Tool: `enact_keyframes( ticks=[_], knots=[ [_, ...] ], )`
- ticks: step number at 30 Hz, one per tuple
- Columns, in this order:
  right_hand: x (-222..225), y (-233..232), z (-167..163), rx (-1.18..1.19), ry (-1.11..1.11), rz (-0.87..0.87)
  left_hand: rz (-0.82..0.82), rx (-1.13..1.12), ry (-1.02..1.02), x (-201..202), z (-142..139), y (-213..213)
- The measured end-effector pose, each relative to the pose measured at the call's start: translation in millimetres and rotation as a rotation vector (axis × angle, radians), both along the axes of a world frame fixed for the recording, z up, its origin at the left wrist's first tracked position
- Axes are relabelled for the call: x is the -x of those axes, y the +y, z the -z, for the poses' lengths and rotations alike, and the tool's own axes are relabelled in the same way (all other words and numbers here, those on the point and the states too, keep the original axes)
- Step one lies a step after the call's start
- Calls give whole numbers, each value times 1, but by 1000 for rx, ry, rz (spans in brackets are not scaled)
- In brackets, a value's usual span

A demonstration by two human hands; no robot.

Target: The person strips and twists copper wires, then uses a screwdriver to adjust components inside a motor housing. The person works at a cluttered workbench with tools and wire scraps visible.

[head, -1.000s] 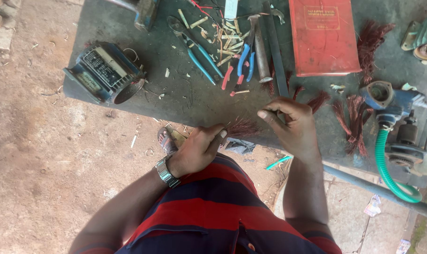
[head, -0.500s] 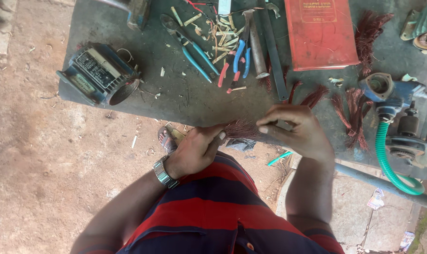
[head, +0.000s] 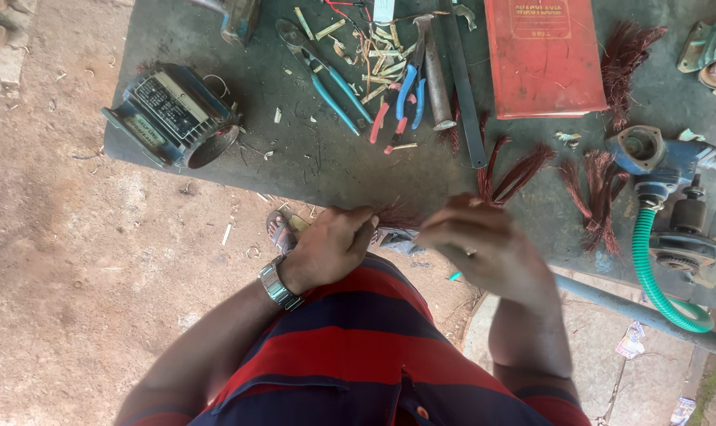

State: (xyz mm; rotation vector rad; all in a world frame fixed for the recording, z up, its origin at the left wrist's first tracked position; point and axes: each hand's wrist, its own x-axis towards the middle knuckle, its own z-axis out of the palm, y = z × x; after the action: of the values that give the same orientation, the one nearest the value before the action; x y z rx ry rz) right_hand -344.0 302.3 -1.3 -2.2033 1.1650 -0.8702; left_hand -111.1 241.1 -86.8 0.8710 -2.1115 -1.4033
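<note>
**A:** Only the head view here, so we're looking straight down over the dark workbench [head: 295, 170]. Our left hand [head: 330, 244] is curled tight around the end of a bundle of reddish copper wire [head: 396, 214] right at the bench's near edge. The right hand [head: 484, 244] is just beside it, fingers bent in, but it's motion-blurred, so we can't tell whether it actually has hold of the strands or is only brushing them.

**B:** Agreed. How far along, though? We'd guess midway. Several loose copper wire tufts [head: 590, 189] already lie on the bench to the right, near the blue pump [head: 661, 158] with its green hose [head: 658, 276], and the bundle in hand isn't set down with them.

**A:** Yeah, and the blue motor housing [head: 172, 118] sits on its side at the left corner, open end showing empty. Blue-handled pliers [head: 330, 79] and pale offcuts lie untouched in the middle, well apart from our hands, red book [head: 543, 55] beyond them.
</note>
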Motion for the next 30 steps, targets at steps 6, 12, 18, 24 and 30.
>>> enact_keyframes(
  ticks=[6,12,18,24,30],
  knots=[
    [-11,-27,9,255,-79,-172,128,186,109,7,-2,14],
    [13,-65,70,-140,-197,98,219,175,44,-2,-18,13],
    [-9,-25,131,-550,-558,224,-3,163,130,-35,-21,-2],
    [-25,-18,102,-192,-356,237,-33,4,66,-40,-21,-17],
    [-31,-8,24,252,57,265,-25,134,176,-30,-22,-22]
  ],
)
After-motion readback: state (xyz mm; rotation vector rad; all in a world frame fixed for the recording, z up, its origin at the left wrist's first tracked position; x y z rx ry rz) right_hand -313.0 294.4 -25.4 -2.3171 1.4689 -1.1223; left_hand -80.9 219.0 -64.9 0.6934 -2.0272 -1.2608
